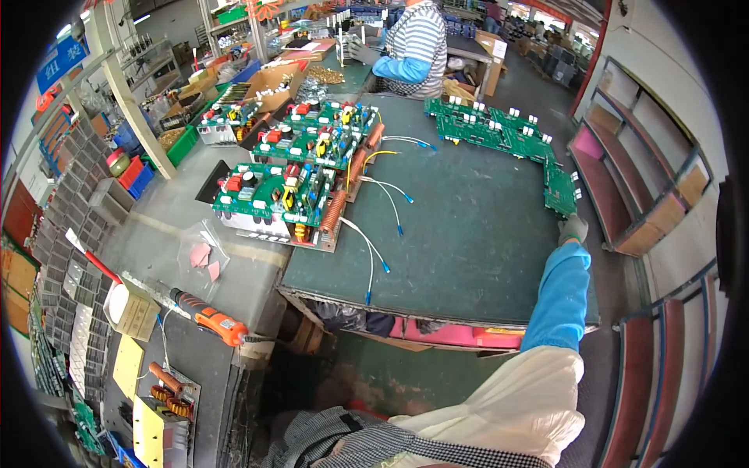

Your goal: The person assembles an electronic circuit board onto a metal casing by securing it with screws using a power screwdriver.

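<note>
My right hand [573, 229], in a grey glove and blue sleeve, reaches to the right edge of the dark green tabletop [460, 234]. Its curled fingers close on the near edge of a green circuit board [560, 187] with white connectors; the fingertips are partly hidden. That board ends a row of similar circuit boards [495, 131] running along the far side. My left hand is out of view. To the left stand several power-board assemblies [269, 191] with green boards, copper coils and white wires [376, 246] tipped in blue, lying loosely on the tabletop.
An orange-and-black power screwdriver [209, 317] lies at the left, near a partly built coil assembly [168, 405]. A plastic bag with pink pieces [201, 256] rests on the grey bench. Across the table a co-worker [413, 47] handles parts. Shelving [632, 164] stands at right.
</note>
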Tool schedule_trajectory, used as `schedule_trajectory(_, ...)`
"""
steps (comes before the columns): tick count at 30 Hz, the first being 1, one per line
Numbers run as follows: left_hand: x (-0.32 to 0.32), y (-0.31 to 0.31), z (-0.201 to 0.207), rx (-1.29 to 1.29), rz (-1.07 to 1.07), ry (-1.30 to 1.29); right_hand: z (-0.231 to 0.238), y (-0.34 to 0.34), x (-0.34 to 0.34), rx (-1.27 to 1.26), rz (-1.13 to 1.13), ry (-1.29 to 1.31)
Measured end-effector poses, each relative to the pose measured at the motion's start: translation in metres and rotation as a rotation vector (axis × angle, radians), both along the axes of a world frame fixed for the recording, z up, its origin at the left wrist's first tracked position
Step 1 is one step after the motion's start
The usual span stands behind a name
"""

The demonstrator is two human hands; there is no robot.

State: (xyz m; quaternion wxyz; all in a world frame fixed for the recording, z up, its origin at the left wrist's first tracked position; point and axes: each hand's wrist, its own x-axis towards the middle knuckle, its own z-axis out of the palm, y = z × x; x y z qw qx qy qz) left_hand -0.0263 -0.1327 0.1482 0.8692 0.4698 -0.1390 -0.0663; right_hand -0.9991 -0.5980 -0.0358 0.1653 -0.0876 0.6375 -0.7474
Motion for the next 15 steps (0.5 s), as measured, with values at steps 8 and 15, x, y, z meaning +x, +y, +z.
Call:
schedule_trajectory(8,-0.093,-0.055,0.013,0.074,-0.369,-0.067,0.009,0.017,0.033,0.021,0.206,-0.219)
schedule_trajectory(15,-0.153,-0.079,-0.035,0.175,-0.984,-0.189,0.022,0.081,0.191,-0.435,0.427,-0.482)
